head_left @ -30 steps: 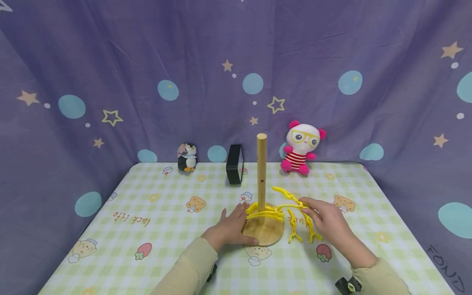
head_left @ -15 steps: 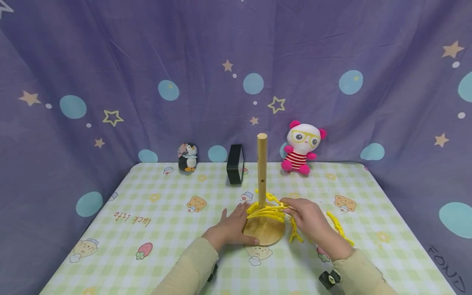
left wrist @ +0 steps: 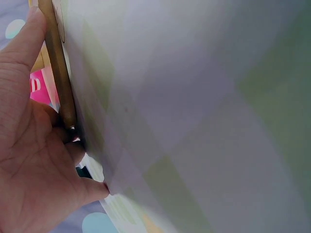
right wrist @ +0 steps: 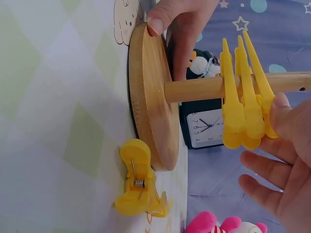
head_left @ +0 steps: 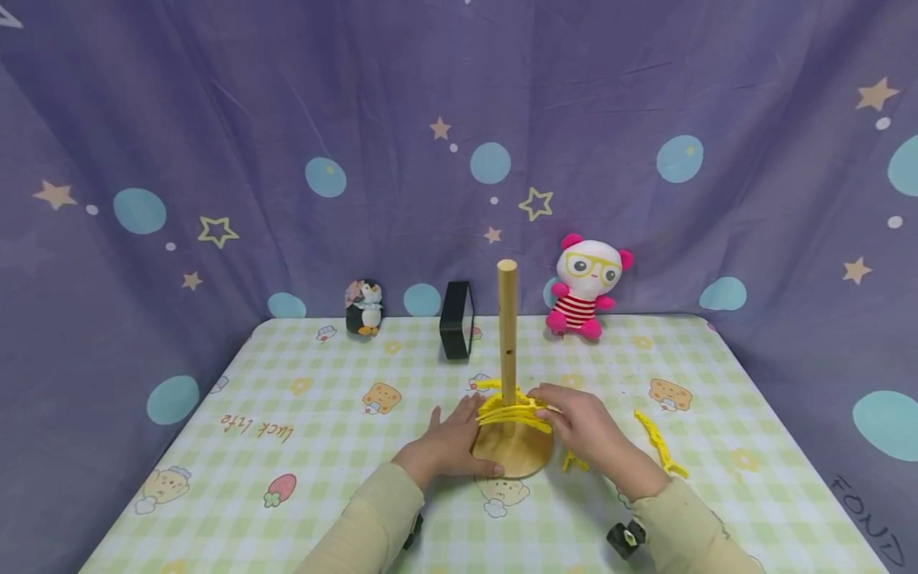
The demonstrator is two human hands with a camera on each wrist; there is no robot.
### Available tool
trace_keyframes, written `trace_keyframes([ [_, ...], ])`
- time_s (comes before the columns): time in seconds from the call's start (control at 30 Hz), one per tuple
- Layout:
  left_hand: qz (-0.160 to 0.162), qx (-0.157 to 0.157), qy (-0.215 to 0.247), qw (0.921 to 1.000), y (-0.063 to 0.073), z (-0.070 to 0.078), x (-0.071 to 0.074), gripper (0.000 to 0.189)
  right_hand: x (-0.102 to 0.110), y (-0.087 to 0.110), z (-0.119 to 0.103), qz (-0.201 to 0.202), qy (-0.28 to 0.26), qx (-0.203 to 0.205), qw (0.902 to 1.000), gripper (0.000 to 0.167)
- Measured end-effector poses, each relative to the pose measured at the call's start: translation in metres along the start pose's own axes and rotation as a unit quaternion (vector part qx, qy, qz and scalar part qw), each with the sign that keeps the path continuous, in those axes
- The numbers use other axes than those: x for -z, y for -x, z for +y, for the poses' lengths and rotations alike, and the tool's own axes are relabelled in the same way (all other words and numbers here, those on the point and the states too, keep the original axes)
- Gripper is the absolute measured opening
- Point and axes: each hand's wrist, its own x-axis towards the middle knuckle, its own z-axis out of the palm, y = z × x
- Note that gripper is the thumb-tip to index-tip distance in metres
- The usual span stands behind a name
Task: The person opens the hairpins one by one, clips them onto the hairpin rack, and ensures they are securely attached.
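A round wooden base (head_left: 512, 458) carries an upright wooden post (head_left: 508, 335). My left hand (head_left: 452, 438) holds the base's left edge, its thumb on the front rim; the left wrist view shows the fingers at the far rim. Low on the post, yellow spring clips (right wrist: 234, 111) lie side by side, their long jaws reaching across it. My right hand (head_left: 584, 422) pinches the handle end of the outermost yellow clip (right wrist: 265, 104) between thumb and finger. Whether its jaws have closed round the post is hard to tell.
Right of the base, one loose yellow clip (head_left: 660, 446) lies on the checked tablecloth, and another clip (head_left: 574, 461) lies nearer, partly behind my right hand. At the back stand a penguin figure (head_left: 366, 307), a black clock (head_left: 456, 320) and a pink-and-white panda plush (head_left: 584, 287).
My right hand has moved left, bringing the pinched yellow clip from beside the stand to the post. The left hand stays on the base.
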Motion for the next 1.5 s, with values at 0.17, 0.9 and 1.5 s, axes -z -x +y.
trace_keyframes([
  [0.17,-0.002,0.005,-0.007,1.0,-0.001,-0.001,-0.003,0.109,0.002,0.003,0.003,-0.032,-0.029,-0.007,0.999,0.032],
  [0.9,-0.008,0.011,-0.019,0.9997,-0.004,-0.005,-0.004,0.115,0.035,0.042,0.026,-0.047,-0.015,-0.086,0.9951,0.045],
  [1.5,-0.009,0.009,-0.023,0.9997,-0.004,-0.004,-0.004,0.115,0.059,0.076,0.057,-0.034,0.031,-0.136,0.9896,0.051],
])
